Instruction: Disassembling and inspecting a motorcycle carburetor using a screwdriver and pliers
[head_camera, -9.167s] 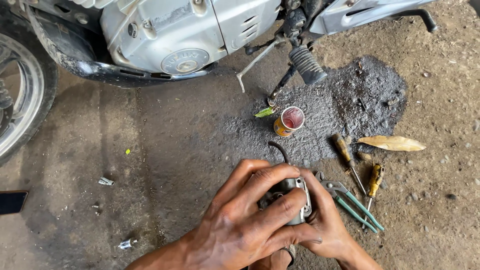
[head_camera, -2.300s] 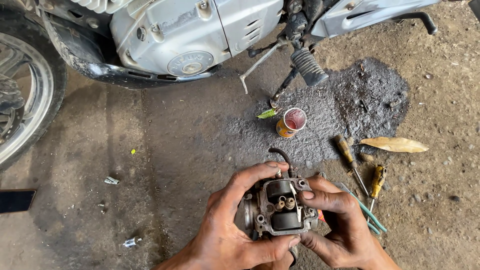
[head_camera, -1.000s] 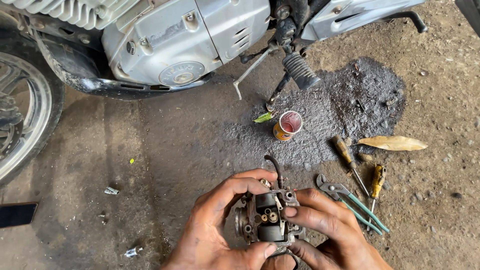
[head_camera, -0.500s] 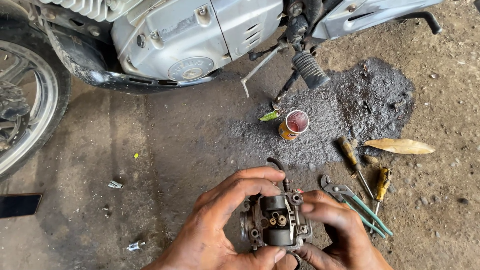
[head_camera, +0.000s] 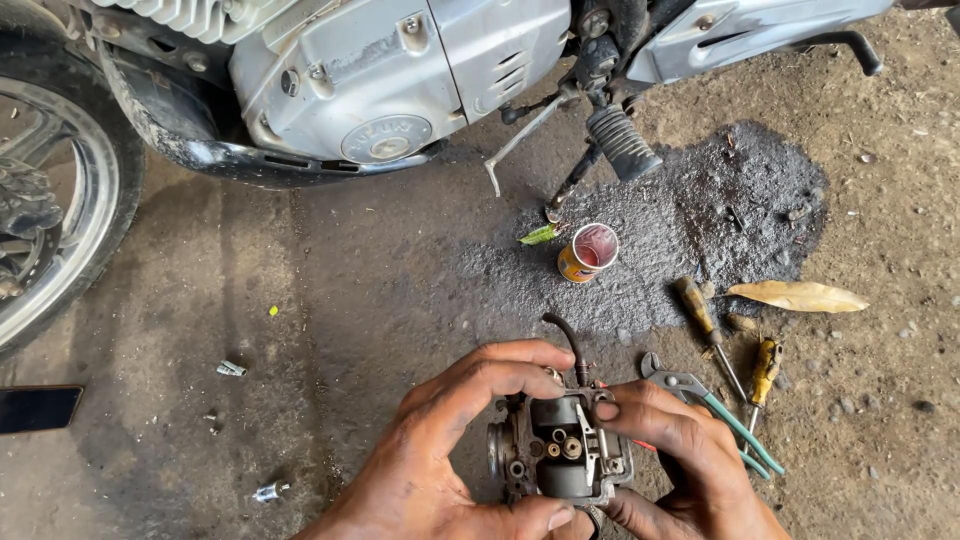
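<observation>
Low in the view, both hands cradle a grimy grey metal carburettor (head_camera: 560, 455) with its open underside turned up toward the camera, showing small brass jets in the middle. The left hand (head_camera: 440, 470) wraps around its left side, fingers curled over the top edge and thumb pressed along the bottom, so it is clamped on the part. The right hand (head_camera: 675, 460) grips the right side, index finger laid across the upper right corner and thumb underneath, likewise closed on it. A thin black rubber hose (head_camera: 568, 345) rises from the carburettor's top and curves over. The part is held just above the dirt floor (head_camera: 380, 330), near the bottom centre of the frame.

Just beside the right hand lie green-handled pliers (head_camera: 720, 405) on the ground, with two yellow-handled screwdrivers (head_camera: 765, 370) near them. Further up, a small round orange tin with a reddish inside (head_camera: 588, 252) stands on a dark oily patch of ground (head_camera: 720, 220), a green leaf (head_camera: 540, 235) touching its left side and a dry yellow leaf (head_camera: 800, 296) well apart to the right. A motorcycle's silver engine casing (head_camera: 390, 70) fills the top, its ribbed black footpeg (head_camera: 622, 142) hanging over the patch, and a spoked wheel with black tyre (head_camera: 60, 200) sits at the left edge. A black flat phone (head_camera: 38, 408) lies at far left.
</observation>
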